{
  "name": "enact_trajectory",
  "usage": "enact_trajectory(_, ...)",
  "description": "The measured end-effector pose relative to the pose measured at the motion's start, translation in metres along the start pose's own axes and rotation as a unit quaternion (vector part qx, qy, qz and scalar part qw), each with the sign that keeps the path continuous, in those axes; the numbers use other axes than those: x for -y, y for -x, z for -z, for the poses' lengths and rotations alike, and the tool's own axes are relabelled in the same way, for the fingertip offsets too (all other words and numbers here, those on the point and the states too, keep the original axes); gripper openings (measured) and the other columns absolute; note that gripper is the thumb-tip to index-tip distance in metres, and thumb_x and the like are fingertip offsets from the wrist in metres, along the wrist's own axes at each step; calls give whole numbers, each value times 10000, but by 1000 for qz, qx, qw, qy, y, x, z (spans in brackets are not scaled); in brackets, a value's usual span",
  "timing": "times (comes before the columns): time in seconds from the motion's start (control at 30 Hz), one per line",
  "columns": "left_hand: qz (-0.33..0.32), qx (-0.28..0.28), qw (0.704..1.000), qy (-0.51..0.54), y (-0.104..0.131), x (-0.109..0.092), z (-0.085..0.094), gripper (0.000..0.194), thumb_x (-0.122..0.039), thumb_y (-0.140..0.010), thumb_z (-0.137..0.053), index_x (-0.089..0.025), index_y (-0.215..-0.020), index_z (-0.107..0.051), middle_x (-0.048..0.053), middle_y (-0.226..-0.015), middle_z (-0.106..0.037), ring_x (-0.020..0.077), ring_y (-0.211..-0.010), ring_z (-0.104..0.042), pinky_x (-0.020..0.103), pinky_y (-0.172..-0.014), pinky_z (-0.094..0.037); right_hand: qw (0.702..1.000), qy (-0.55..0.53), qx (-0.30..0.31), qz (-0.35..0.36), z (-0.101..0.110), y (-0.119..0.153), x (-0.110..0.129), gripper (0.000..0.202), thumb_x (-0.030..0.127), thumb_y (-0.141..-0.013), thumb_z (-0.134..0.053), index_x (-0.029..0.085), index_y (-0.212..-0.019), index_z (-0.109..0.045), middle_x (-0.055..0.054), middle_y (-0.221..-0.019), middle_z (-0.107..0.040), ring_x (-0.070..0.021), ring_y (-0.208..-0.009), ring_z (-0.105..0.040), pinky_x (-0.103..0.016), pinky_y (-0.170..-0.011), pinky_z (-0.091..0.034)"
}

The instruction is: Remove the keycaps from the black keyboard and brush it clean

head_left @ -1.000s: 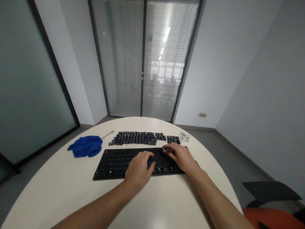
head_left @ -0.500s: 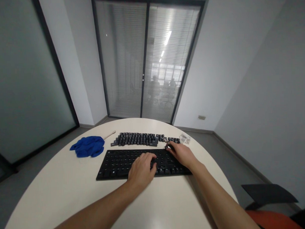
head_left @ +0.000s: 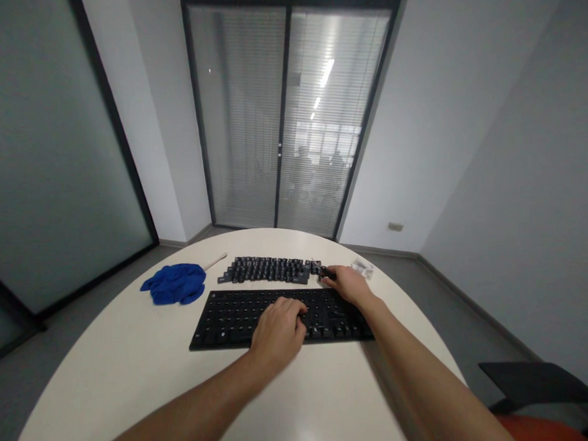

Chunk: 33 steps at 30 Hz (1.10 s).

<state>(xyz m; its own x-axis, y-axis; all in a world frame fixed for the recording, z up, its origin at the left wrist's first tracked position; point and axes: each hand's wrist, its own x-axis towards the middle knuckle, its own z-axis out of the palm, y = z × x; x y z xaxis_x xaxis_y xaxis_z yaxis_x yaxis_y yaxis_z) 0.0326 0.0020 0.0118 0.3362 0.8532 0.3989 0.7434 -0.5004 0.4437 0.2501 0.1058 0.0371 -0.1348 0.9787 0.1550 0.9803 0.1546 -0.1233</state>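
A black keyboard [head_left: 225, 322] lies on the table, with many bare key positions and some keycaps along its near edge. My left hand [head_left: 280, 327] rests on its middle, fingers bent over the keys and thumb slightly apart, with nothing visible between them. Just past the keyboard's far right edge, my right hand [head_left: 348, 283] is closed round a small black-handled tool [head_left: 328, 272] with a thin metal tip. That tip lies over the right end of the loose black keycaps [head_left: 267, 269], set out in rows behind the keyboard. My hand hides some keycaps there.
The round white table [head_left: 135, 367] bears a crumpled blue cloth [head_left: 176, 284] at left and a thin, pale-handled brush or swab [head_left: 215, 261] beside it. A clear plastic piece [head_left: 362, 267] lies beyond my right hand. At lower right stands a chair [head_left: 538, 382].
My right hand has shifted slightly left and away from me, and the tool's tip now points over the keycaps. My left thumb and forefinger have come closer together on the keyboard.
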Motion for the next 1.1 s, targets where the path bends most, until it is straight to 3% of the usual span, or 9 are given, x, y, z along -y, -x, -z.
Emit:
enact_trajectory(0.9,-10,11,1000,-7,-2,0,3,230,-61,-798,-502,-212,-913,-633,41,-953,-666,223,-970,-563,358,-854,-445,999,29,-10,-27,-6,-9,10,300,362,-835,-671,217,-1097,-697,-129,-1007,-737,-266,-951,-680,-294,-747,-452)
enact_trajectory(1.0,-21,13,999,-29,-2,-3,4,161,-113,-846,-496,-208,-879,-622,47,-911,-659,223,-930,-572,354,-820,-447,999,27,-30,-31,2,-3,9,308,437,-910,-575,200,-1064,-696,-133,-976,-737,-256,-926,-681,-285,-733,-441)
enact_trajectory(1.1,-49,10,996,-73,0,-8,6,135,-279,-906,-516,-197,-877,-619,77,-912,-644,253,-911,-569,381,-791,-450,996,-4,-76,-53,17,8,10,438,497,-982,-398,184,-978,-705,-134,-910,-743,-240,-857,-682,-280,-703,-426)
